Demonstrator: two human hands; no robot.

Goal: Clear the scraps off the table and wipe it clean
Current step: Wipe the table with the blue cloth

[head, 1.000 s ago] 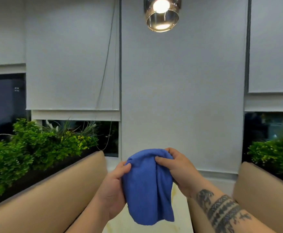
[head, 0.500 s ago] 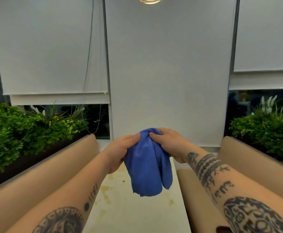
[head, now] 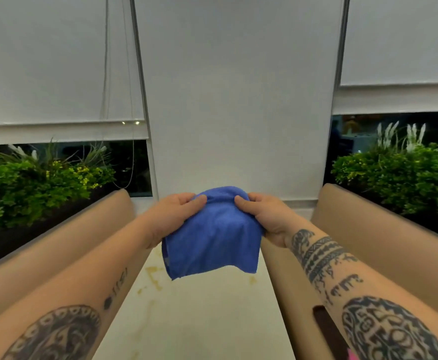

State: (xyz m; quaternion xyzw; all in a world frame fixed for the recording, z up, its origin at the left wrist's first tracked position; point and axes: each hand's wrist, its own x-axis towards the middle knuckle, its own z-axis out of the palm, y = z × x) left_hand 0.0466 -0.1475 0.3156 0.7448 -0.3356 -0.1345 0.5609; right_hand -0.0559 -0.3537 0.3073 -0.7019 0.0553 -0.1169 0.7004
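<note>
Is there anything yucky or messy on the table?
Yes. The pale table has yellowish-brown stains smeared on its far part, below the blue cloth held above it. More marks may hide behind the cloth.

Single head-worn cam, wide-angle, faces fwd and slightly down along the table (head: 197, 315) toward the window blinds (head: 236, 100). Close range: forearms fill lower frame; no 2nd view.

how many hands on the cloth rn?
2. The left hand grips the blue cloth at its upper left, the right hand at its upper right; the cloth hangs above the stained table.
</note>
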